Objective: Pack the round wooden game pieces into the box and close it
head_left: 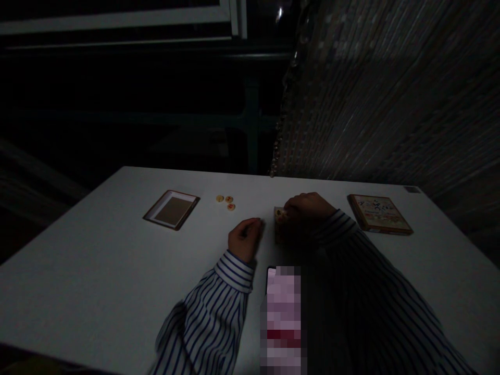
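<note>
Right fingers (294, 202) at box (278, 235), left fingers (255, 226) nearby

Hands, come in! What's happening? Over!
Right hand at small box, partly hiding it. Left hand curled nearby, contents unclear. Three discs lie beyond left hand.

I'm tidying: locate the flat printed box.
In the head view, the flat printed box lies on the white table, right of the right hand, near the far right corner.

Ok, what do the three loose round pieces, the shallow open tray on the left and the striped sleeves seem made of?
Round pieces: perhaps wood or plastic; pale tan, marked, too small to settle.
Open tray: probably cardboard, matte; thin pale sides, plain brown base.
Striped sleeves: woven cloth, matte, with soft folds.
</note>
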`<action>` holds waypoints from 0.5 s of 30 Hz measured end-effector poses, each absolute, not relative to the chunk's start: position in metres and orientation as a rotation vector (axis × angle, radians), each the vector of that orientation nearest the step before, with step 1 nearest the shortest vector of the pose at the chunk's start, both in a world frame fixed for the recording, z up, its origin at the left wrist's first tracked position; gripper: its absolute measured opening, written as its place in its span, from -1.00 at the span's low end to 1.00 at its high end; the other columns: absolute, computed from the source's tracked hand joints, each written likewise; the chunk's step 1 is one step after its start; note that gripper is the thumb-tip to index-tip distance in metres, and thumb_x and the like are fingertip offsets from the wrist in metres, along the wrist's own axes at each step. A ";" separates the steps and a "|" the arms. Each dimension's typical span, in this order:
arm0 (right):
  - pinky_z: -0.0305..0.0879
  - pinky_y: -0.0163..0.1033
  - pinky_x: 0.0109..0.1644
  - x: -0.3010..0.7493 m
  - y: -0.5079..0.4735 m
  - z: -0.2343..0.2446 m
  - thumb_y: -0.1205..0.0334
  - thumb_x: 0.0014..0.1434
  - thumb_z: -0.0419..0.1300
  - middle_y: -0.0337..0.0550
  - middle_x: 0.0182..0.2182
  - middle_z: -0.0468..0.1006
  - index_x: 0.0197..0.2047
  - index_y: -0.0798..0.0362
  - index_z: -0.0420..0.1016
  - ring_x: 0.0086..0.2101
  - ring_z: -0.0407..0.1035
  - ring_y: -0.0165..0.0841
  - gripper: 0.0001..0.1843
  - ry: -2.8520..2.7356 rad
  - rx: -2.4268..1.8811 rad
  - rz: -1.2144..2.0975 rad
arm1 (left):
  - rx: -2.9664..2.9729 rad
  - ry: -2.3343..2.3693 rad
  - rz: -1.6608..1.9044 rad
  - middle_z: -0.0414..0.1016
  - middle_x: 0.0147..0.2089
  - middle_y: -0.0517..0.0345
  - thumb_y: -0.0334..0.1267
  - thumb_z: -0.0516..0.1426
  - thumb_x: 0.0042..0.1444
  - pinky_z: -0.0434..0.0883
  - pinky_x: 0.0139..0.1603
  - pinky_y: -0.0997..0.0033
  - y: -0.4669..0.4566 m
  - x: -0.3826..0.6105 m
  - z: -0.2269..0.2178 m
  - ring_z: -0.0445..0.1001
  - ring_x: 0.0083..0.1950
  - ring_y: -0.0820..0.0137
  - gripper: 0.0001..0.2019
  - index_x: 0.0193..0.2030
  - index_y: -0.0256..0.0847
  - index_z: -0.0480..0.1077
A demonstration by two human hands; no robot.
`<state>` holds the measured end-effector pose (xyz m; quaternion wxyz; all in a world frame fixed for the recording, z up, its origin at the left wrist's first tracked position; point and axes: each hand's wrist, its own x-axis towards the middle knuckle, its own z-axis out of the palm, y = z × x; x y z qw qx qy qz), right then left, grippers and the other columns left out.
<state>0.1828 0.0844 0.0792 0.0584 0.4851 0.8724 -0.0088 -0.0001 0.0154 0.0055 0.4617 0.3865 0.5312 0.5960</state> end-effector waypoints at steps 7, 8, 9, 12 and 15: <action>0.14 -0.25 -0.17 0.182 0.077 0.089 0.22 0.12 -0.06 -0.10 -0.21 0.54 -0.17 0.04 0.46 -0.22 0.38 -0.30 -0.68 2.672 1.559 0.047 | 0.974 1.312 1.483 0.49 -0.48 0.10 -0.14 0.22 -0.17 0.38 -0.48 0.51 0.017 -0.001 0.001 0.40 -0.49 0.47 -0.73 -0.36 -0.30 0.48; 0.14 -0.25 -0.16 0.182 0.077 0.090 0.21 0.12 -0.06 -0.09 -0.21 0.54 -0.16 0.05 0.46 -0.22 0.38 -0.30 -0.67 2.677 1.568 0.053 | 0.981 1.309 1.484 0.49 -0.47 0.10 -0.14 0.22 -0.17 0.38 -0.48 0.52 0.017 -0.001 0.000 0.40 -0.48 0.48 -0.73 -0.36 -0.30 0.49; 0.14 -0.25 -0.15 0.182 0.077 0.090 0.20 0.12 -0.06 -0.09 -0.20 0.54 -0.15 0.05 0.46 -0.21 0.38 -0.30 -0.66 2.682 1.578 0.061 | 0.981 1.306 1.485 0.49 -0.47 0.10 -0.14 0.22 -0.16 0.38 -0.48 0.52 0.017 -0.001 -0.001 0.40 -0.48 0.48 -0.73 -0.35 -0.30 0.48; 0.15 -0.24 -0.12 0.184 0.077 0.090 0.19 0.13 -0.06 -0.10 -0.19 0.53 -0.12 0.05 0.45 -0.19 0.38 -0.30 -0.65 2.714 1.603 0.089 | 0.969 1.299 1.488 0.48 -0.48 0.12 -0.11 0.21 -0.16 0.37 -0.50 0.52 0.018 -0.002 -0.003 0.39 -0.50 0.49 -0.70 -0.34 -0.30 0.48; 0.16 -0.22 -0.11 0.185 0.076 0.091 0.21 0.12 -0.06 -0.11 -0.20 0.54 -0.11 0.06 0.45 -0.20 0.38 -0.29 -0.65 2.751 1.634 0.127 | 0.998 1.337 1.490 0.48 -0.50 0.12 -0.11 0.21 -0.16 0.38 -0.48 0.48 0.018 -0.003 -0.002 0.41 -0.50 0.47 -0.70 -0.34 -0.31 0.48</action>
